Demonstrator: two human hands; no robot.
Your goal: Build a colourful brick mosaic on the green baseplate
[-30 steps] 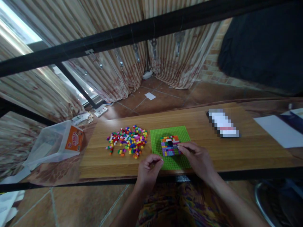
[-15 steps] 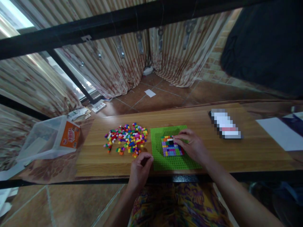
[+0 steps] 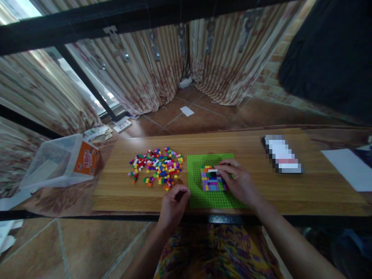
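Observation:
A green studded baseplate (image 3: 195, 199) lies on the wooden tabletop, carrying a low block of multicoloured toy bricks (image 3: 209, 186). My right hand (image 3: 241, 184) reaches over the block from the right. Its thumb and finger are pinched on a white toy brick (image 3: 213, 170) at the block's upper part, beside a black patch. My left hand (image 3: 173, 203) hovers by the plate's left edge, thumb and forefinger pressed together. A tiny pale spot shows at those fingertips, too small to name. Loose coloured bricks (image 3: 170, 166) are heaped left of the plate.
A phone with a blurred screen (image 3: 283, 154) lies on the right of the table (image 3: 290, 193), with white paper (image 3: 347, 166) beyond it. A clear plastic bin (image 3: 55, 166) with an orange label stands at the left. The dark table edge runs in front of my lap.
The view has shifted slightly. At my right fingertips the white brick now shows more plainly along the block's upper part. My left hand keeps its pinch beside the plate.

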